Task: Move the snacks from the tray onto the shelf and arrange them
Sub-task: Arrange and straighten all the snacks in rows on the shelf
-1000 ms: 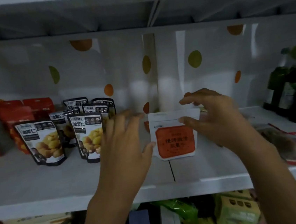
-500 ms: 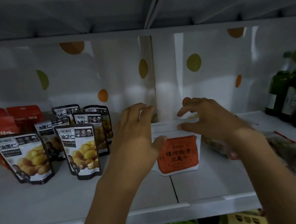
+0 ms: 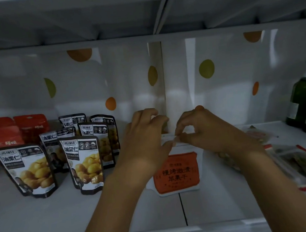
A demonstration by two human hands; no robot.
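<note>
Orange-labelled pouch (image 3: 176, 172) stands on the shelf (image 3: 102, 215), its top edge pinched by left hand (image 3: 145, 145) and right hand (image 3: 206, 131). Bare shelf lies beneath both wrists. Left of them stand six chestnut pouches (image 3: 83, 161) and two red packs (image 3: 1, 131).

Both hands (image 3: 145, 145) (image 3: 206, 132) pinch the top edge of the orange-labelled pouch (image 3: 177, 172) upright on the shelf (image 3: 64, 215)
</note>
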